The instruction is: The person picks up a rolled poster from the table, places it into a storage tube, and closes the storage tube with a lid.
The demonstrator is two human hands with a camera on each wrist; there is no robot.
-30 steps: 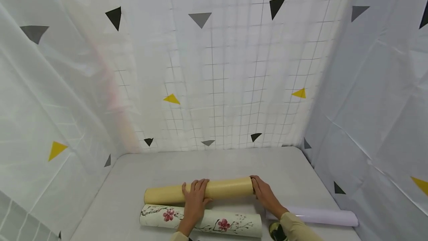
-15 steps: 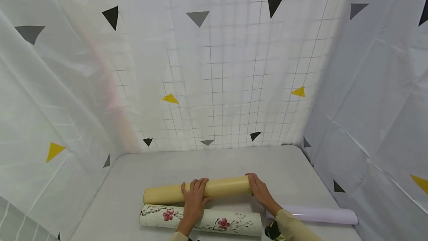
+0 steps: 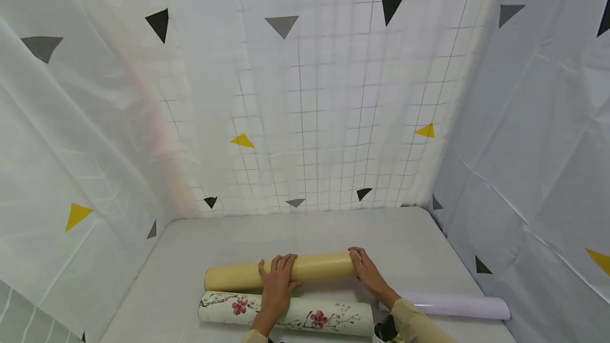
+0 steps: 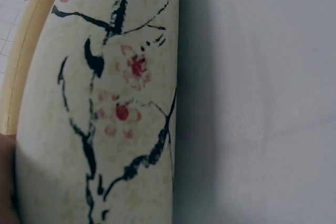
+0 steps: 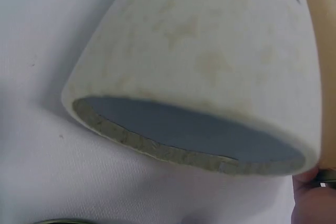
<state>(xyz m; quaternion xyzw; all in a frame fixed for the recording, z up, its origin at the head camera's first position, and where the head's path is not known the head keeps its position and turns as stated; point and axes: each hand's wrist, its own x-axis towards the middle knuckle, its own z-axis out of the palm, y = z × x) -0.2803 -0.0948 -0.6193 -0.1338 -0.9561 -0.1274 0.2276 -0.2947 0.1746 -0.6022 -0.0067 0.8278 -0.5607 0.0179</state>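
A plain yellow roll [image 3: 324, 267] lies crosswise on the table, in the head view. My left hand [image 3: 277, 283] grips it near the middle, fingers over the top and thumb on the near side. At its right end my right hand [image 3: 370, 273] holds the roll, with fingers at the far edge and thumb nearer. Just in front lies a white roll printed with pink blossoms and dark branches [image 3: 329, 317]; my left forearm crosses over it. This flowered roll [image 5: 199, 51] shows its hollow end in the right wrist view, beside the yellow roll [image 5: 324, 77].
A glossy pale lilac roll [image 3: 457, 307] lies to the right, its left part behind my right forearm. A dark shiny round thing [image 3: 386, 327] shows beside my right sleeve. White sheets [image 3: 295, 120] with triangles hang around the grey-white table [image 3: 214, 234].
My right hand has shifted slightly left onto the end of the yellow roll, mostly in the first half second. My left hand and the rolls stay almost where they were.
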